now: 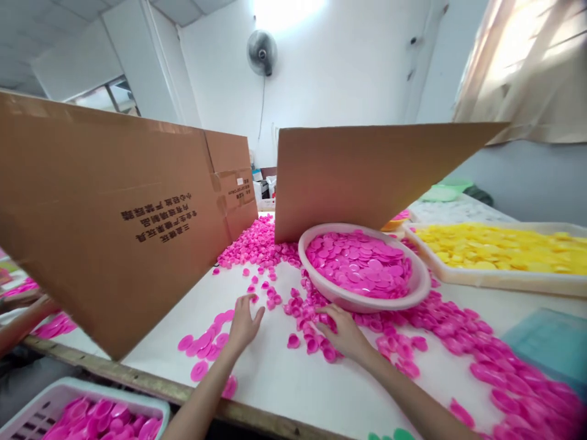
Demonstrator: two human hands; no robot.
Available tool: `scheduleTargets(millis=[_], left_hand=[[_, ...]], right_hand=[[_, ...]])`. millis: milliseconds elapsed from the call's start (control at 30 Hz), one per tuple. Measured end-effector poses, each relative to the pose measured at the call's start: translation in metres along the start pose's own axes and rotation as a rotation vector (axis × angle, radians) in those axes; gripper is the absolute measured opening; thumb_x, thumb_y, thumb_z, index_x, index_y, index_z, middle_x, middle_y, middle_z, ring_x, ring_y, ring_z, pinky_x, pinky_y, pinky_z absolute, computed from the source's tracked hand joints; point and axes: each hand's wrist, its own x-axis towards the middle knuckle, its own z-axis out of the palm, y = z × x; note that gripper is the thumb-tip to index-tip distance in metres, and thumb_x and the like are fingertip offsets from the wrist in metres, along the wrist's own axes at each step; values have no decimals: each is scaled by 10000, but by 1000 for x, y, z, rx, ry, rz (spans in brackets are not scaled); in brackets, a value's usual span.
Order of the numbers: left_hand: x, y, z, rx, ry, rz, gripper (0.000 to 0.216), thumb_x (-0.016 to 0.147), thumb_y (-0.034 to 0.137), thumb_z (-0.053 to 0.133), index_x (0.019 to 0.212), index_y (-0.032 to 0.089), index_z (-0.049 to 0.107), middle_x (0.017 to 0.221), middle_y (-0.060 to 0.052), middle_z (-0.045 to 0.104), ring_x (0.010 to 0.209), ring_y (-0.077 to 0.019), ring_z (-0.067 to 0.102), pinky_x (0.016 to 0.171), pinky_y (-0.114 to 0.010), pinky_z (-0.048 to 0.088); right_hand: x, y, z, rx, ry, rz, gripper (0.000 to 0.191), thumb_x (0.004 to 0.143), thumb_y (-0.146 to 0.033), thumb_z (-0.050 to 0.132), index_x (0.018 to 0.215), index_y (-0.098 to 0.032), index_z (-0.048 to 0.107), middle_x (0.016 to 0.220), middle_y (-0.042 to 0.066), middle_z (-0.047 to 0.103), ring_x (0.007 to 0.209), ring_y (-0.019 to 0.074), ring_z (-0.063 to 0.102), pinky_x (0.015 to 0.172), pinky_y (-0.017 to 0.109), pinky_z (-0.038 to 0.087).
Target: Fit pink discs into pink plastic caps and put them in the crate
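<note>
My left hand [245, 322] hovers low over the white table, thumb and fingers apart, its fingertips beside a small pink plastic cup [271, 304]. Flat pink discs [206, 342] lie scattered under and left of that wrist. Among a loose pile of small pink cups [312, 342], my right hand [345, 333] has its thumb and fingers curled around a pink cup [327, 320]; the grip is partly hidden. Just behind this hand stands a pale pink basin [367, 302] heaped with flat pink discs [360, 263].
Cardboard panels [92, 201] [348, 177] stand upright at left and behind the basin. A tray [504, 281] of yellow pieces and a bluish translucent object [550, 348] are at right. A white basket [114, 394] of pink pieces sits below the table edge [156, 386]. Another person's arm [27, 321] shows far left.
</note>
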Motion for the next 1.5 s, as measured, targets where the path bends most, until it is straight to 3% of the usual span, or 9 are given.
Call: scheduleTargets(millis=[200,300,400,567,700,900,1067,1200,1500], left_hand=[[65,-10,47,86,-169,-71,645,728,496,457,1226,98,359,1307,-185,308,1233,-322,227,982,-472,232],[59,2,71,48,-254,-36,589,763,474,409,1217,99,390,1297,-184,346,1234,-323,234,985,-496,208],[42,25,81,-10,-296,72,500,810,432,343,1236,172,381,1299,-103,380,1227,-233,285,1001,-400,250],[34,44,57,0,-236,242,409,833,352,319,1214,222,396,1281,-67,399,1199,-185,327,996,-346,272],[34,16,21,279,-205,20,420,775,230,399,1193,188,397,1249,-108,416,1179,-227,347,989,-409,236],[15,-25,-7,382,-207,-175,315,741,233,407,1029,162,515,1141,-148,508,1218,-373,227,913,-631,45],[-9,-9,-7,307,-262,-114,209,748,254,414,807,197,606,867,-72,636,1029,-291,474,940,-492,211],[-31,8,-12,204,-283,-59,223,761,273,412,802,224,626,802,-43,650,804,-207,569,803,-338,372],[-45,25,-15,-331,35,-315,400,793,464,334,843,151,578,641,-23,585,582,-149,538,542,-257,394]], right_hand=[[-4,-9,-2,158,288,23,257,818,-314,414,914,-157,594,865,78,626,815,189,571,752,335,452],[-9,-17,8,100,204,-13,267,835,-296,384,941,-175,598,899,73,624,854,189,560,772,337,440],[-19,-21,27,-67,-32,-135,324,824,-253,402,1125,-240,521,1148,49,539,1095,225,432,934,406,316],[-26,-15,56,-251,-389,-243,640,762,-208,482,1326,-323,200,1418,-38,146,1292,264,27,1020,497,-48],[-21,-6,58,-290,-440,-247,629,774,-227,467,1327,-328,184,1418,-37,139,1293,251,-54,989,506,-142],[-18,2,44,-293,-319,-183,488,809,-287,416,1289,-263,329,1332,17,366,1294,254,43,1004,503,-99],[-22,2,43,-239,-222,-185,347,807,-257,405,1132,-217,522,1229,41,483,1273,250,155,1020,497,-44],[-28,3,46,-158,-180,-187,347,833,-287,356,1112,-191,539,1182,63,513,1229,221,266,1037,420,129],[12,-28,82,-375,-131,-134,459,803,-120,331,1257,-152,392,1225,124,462,1130,271,359,937,411,260]])
